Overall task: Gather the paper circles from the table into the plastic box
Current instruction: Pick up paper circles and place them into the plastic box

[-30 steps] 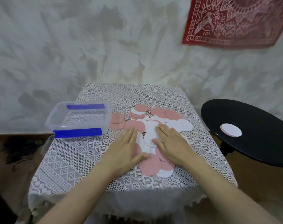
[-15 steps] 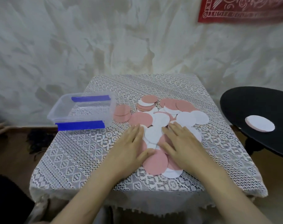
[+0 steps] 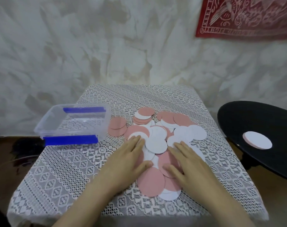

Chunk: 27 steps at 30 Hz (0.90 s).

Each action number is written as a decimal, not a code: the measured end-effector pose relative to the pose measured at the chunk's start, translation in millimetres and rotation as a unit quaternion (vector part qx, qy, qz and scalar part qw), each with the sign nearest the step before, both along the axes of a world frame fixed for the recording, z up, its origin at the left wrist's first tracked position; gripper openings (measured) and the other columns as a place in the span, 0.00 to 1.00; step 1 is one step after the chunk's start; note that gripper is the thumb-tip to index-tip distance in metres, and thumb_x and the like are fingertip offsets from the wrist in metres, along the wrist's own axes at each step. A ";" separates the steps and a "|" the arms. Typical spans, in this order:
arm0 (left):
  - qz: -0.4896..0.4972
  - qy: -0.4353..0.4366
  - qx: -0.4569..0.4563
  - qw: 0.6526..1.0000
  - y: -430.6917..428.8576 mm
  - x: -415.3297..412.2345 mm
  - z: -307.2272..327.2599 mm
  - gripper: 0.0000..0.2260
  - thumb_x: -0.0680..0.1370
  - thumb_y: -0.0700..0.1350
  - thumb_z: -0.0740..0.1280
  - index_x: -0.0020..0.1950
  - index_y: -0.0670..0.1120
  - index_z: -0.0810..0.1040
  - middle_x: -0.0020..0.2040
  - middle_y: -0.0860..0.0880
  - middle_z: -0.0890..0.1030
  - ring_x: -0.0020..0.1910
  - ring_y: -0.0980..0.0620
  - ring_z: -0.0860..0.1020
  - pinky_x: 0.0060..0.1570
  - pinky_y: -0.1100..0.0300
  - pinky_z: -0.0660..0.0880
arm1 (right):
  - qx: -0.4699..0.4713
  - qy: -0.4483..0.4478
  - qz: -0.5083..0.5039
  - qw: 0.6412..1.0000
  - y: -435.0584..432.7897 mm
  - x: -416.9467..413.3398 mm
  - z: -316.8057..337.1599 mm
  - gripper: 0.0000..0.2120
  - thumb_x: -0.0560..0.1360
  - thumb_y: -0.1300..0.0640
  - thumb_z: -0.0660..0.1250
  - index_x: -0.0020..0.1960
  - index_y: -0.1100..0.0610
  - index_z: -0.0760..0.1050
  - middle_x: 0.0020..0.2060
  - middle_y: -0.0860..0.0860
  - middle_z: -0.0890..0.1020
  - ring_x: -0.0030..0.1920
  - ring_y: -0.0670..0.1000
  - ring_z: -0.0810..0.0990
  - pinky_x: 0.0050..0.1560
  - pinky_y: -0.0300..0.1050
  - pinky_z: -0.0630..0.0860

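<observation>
Several pink and white paper circles (image 3: 157,140) lie in an overlapping heap on the lace-covered table (image 3: 60,174), right of centre. My left hand (image 3: 128,159) lies flat on the heap's left side, fingers straight and pointing away from me. My right hand (image 3: 190,164) lies flat on the right side, fingers spread over the circles. Between the two hands a white circle and a pink circle (image 3: 151,182) show. A clear plastic box (image 3: 73,123) with blue clips stands open and empty at the table's left edge.
A black round side table (image 3: 260,128) stands to the right with one more paper circle (image 3: 257,140) on it. A plastered wall is behind the table, with a red cloth (image 3: 247,15) hanging at the upper right. Brown floor shows on the left.
Both hands stay flat on the heap, pressing the circles a little closer together. The camera has tilted and shifted, so the table sits lower in view.
</observation>
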<state>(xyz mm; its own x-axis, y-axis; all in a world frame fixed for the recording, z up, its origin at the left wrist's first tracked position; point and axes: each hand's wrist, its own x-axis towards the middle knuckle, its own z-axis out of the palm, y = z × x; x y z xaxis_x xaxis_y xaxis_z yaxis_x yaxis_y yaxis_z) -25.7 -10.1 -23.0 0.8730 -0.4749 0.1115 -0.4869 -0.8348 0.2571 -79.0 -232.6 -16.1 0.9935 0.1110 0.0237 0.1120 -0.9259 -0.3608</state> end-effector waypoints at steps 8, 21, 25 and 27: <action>-0.009 0.021 -0.062 0.998 17.1 -17.1 1.6 0.38 0.77 0.70 0.57 0.82 0.56 0.51 0.82 0.59 0.48 0.80 0.59 0.48 0.75 0.60 0.51 | -0.002 -0.018 -0.008 1.000 17.5 12.7 6.6 0.31 0.80 0.36 0.58 0.79 0.46 0.61 0.81 0.43 0.56 0.81 0.44 0.45 0.77 0.45 0.51; 0.000 0.039 -0.082 0.996 10.2 4.9 -8.5 0.42 0.72 0.76 0.58 0.81 0.60 0.51 0.81 0.64 0.45 0.79 0.62 0.45 0.76 0.60 0.50 | -0.023 -0.008 0.006 1.000 15.4 65.1 21.2 0.13 0.74 0.37 0.69 0.52 0.43 0.76 0.43 0.38 0.74 0.49 0.45 0.71 0.43 0.41 0.64; -0.009 0.029 -0.084 0.996 4.5 9.1 -6.0 0.40 0.72 0.74 0.60 0.80 0.59 0.57 0.80 0.63 0.51 0.78 0.64 0.47 0.73 0.65 0.53 | 0.094 -0.004 -0.007 0.996 11.1 73.9 20.4 0.05 0.76 0.46 0.71 0.44 0.46 0.78 0.37 0.40 0.80 0.40 0.40 0.76 0.38 0.36 0.67; -0.012 0.017 -0.096 0.995 1.5 10.2 -4.0 0.38 0.73 0.73 0.61 0.79 0.58 0.61 0.78 0.65 0.57 0.77 0.65 0.52 0.68 0.68 0.55 | 0.147 -0.007 -0.020 0.989 9.1 74.6 15.3 0.06 0.76 0.48 0.71 0.42 0.47 0.78 0.35 0.40 0.81 0.36 0.40 0.77 0.39 0.43 0.70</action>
